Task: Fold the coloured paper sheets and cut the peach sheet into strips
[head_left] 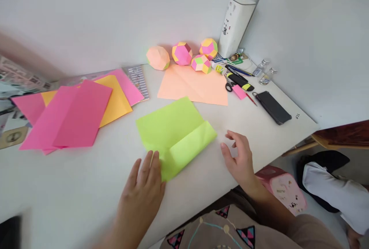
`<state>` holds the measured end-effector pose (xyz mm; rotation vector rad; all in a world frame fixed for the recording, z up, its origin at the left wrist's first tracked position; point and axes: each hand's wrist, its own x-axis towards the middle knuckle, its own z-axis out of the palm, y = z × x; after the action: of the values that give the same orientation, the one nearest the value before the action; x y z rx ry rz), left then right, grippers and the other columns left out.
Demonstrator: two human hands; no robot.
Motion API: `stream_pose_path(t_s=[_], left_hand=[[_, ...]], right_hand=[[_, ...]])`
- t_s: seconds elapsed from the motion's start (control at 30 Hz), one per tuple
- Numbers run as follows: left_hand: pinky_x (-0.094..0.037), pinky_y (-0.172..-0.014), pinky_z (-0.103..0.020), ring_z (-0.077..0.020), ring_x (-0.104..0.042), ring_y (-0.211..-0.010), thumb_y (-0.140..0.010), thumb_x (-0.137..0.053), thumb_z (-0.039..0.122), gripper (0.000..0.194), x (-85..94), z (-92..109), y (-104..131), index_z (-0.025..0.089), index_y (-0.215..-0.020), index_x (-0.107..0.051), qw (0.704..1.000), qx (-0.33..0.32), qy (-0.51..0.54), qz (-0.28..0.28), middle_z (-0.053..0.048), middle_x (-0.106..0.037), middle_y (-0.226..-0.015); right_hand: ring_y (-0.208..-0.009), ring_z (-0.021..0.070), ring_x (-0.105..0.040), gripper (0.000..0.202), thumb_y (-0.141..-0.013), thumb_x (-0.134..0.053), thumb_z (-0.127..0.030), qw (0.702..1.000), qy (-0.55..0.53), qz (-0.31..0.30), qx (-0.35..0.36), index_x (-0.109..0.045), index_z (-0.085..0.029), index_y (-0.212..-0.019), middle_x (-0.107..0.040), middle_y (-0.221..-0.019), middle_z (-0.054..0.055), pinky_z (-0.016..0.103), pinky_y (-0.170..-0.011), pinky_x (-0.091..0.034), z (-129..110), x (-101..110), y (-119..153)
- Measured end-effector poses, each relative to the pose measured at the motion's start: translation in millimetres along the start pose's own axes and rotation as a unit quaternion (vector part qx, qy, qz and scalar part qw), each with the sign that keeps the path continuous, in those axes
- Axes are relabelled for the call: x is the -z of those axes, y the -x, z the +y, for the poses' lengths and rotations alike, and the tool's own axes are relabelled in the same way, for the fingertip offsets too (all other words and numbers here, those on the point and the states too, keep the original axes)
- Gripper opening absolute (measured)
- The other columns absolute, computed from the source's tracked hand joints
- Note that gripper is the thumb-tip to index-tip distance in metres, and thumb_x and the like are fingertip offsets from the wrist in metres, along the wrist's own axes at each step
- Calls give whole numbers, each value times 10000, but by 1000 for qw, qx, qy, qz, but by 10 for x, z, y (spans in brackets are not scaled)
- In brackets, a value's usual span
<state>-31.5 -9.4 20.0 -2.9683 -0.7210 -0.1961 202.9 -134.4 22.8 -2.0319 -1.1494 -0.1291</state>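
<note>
A sheet of lime-green paper [170, 124] lies on the white table in front of me, its near edge folded over into a long flap [191, 145]. My left hand [145, 183] rests at the paper's near left corner, fingers stretched out and touching its edge. To the right of the folded flap, my right hand [239, 156] is raised just off the paper, fingers curved and apart with nothing between them. Behind the green sheet is a creased peach paper [196, 85].
Pink sheets [83, 114] and a yellow-orange sheet [117, 99] overlap at left. Paper balls [158, 57] line the wall. Scissors [228, 85], a cutter [240, 82], a black pouch [273, 107] and small glass bottles [261, 68] lie at right, near a white container [236, 25].
</note>
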Motion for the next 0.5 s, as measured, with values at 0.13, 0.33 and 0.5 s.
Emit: stream_pose_path(t_s=[0.13, 0.33, 0.5], left_hand=[[-366, -1082, -487, -329, -413, -1308, -883, -426, 128, 299, -26, 177, -40, 97, -849, -721, 992, -122, -26, -11, -168, -595, -1251], [-521, -894, -414, -310, -608, -1078, -888, -494, 122, 217, -108, 90, -253, 19, -926, -681, 972, -212, -10, 101, -206, -666, -1054], [-499, -902, -449, -337, -574, -1116, -856, -571, 141, 140, -167, 1, -300, 105, -742, -644, 967, -232, 50, 88, -171, -664, -996]], right_hand=[[-879, 205, -560, 285, -906, -496, -317, 998, -61, -28, -14, -510, -213, -1170, -600, -1004, 98, 368, -709, -500, 68, -69, -79], [-721, 138, -537, 360, -895, -507, -363, 985, -109, -131, -15, -494, -181, -1206, -606, -1002, 75, 288, -628, -481, 132, -98, -316], [-614, 119, -523, 320, -891, -502, -355, 977, -67, -200, -45, -559, -149, -1129, -596, -762, 11, 266, -615, -467, 228, -170, -395]])
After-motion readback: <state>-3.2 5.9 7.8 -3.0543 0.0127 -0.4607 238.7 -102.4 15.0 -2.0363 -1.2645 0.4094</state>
